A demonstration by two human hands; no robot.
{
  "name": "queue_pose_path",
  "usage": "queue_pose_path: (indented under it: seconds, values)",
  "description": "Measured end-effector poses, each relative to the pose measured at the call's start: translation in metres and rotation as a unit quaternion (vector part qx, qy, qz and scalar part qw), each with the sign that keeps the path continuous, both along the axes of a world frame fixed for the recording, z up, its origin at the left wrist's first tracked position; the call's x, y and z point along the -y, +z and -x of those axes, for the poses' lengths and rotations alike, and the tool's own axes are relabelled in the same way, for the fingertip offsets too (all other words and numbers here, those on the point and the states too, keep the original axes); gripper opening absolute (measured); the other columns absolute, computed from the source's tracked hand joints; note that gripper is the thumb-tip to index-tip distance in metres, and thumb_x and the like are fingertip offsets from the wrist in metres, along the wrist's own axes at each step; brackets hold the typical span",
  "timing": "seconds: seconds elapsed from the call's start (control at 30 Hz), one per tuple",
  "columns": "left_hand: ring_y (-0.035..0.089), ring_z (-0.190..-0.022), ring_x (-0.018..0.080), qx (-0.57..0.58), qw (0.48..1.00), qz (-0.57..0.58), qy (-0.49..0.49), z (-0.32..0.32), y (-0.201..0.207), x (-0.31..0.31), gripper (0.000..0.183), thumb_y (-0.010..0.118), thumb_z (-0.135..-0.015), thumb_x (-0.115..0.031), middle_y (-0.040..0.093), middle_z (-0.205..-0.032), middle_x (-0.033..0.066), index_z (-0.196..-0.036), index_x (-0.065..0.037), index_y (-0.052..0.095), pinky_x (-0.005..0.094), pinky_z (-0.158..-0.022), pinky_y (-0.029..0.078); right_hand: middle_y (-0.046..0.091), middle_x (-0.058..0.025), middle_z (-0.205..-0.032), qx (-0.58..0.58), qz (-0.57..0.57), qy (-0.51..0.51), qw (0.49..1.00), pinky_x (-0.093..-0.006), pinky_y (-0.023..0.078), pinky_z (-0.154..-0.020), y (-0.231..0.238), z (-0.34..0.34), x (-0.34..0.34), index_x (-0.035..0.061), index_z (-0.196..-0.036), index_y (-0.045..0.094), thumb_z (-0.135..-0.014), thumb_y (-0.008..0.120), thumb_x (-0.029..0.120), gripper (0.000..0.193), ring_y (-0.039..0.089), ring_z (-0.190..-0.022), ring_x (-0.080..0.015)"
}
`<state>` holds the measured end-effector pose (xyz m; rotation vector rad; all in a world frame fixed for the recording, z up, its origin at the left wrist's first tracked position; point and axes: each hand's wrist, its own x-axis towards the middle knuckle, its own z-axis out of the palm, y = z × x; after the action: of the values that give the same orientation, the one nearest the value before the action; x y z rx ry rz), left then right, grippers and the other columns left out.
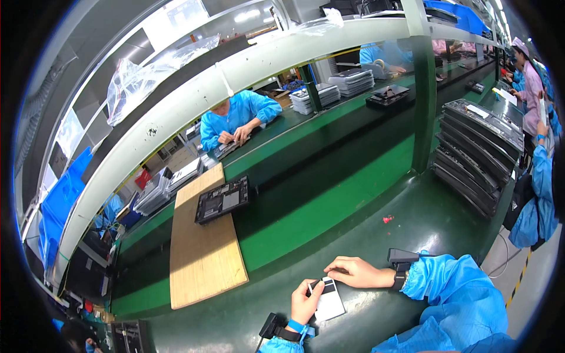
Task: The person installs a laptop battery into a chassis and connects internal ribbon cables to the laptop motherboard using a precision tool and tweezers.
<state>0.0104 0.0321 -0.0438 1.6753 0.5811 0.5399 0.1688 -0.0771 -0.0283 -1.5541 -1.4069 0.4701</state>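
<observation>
In front of me on the green bench lies a small flat white rectangular piece [331,306] with a black band near its far end. My left hand [306,303] is closed at its left edge, the thumb pressing close to the black band. My right hand [360,273] reaches in from the right to the far end of the piece. Its thumb and fingertips come together there, and whatever they pinch is too small to make out. Both wrists carry dark straps with small black boxes.
A wooden board [206,259] bridges the green channel, carrying a dark device frame [222,201]. Stacked dark panels [474,159] stand at the right beside a green post [422,94]. Red bits [388,219] lie on the bench. Across the line, a person in blue [238,120] handles a part.
</observation>
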Motion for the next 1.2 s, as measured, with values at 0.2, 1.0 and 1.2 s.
queue_pose_path:
  seconds: [0.2,1.0,1.2]
  values:
    - [0.048,-0.063,0.0036,0.009,1.0,-0.014,0.021,-0.004,-0.004,-0.003,0.019,0.065,-0.081,-0.018,0.057,-0.068,-0.0016,-0.085,0.0,0.06,0.0203,-0.056,0.041,0.065,-0.013,-0.084,-0.094,0.055,0.042,0.993,-0.0282,0.048,-0.067,-0.007,-0.004,-0.007,-0.0008,-0.096,0.059,-0.083,0.061,0.027,0.03,0.061,-0.077,-0.0137]
    - [0.054,-0.074,0.006,0.034,0.999,-0.005,-0.006,0.0,0.007,-0.007,0.012,0.062,-0.082,-0.005,0.059,-0.086,0.0019,-0.092,0.001,0.062,0.019,-0.065,0.044,0.062,-0.009,-0.069,-0.119,0.099,0.046,0.987,-0.0274,0.041,-0.054,0.004,-0.009,-0.007,0.0009,-0.093,0.06,-0.086,0.057,0.024,0.024,0.051,-0.059,-0.0077]
    - [0.054,-0.072,0.0065,0.055,0.998,0.012,-0.012,0.001,0.005,-0.007,0.014,0.063,-0.081,-0.006,0.059,-0.085,0.0018,-0.093,0.0,0.064,0.0197,-0.065,0.044,0.061,-0.0092,-0.068,-0.09,0.099,0.052,0.99,-0.0275,0.041,-0.052,0.004,-0.009,-0.007,0.001,-0.093,0.059,-0.086,0.056,0.026,0.026,0.051,-0.057,-0.0096]
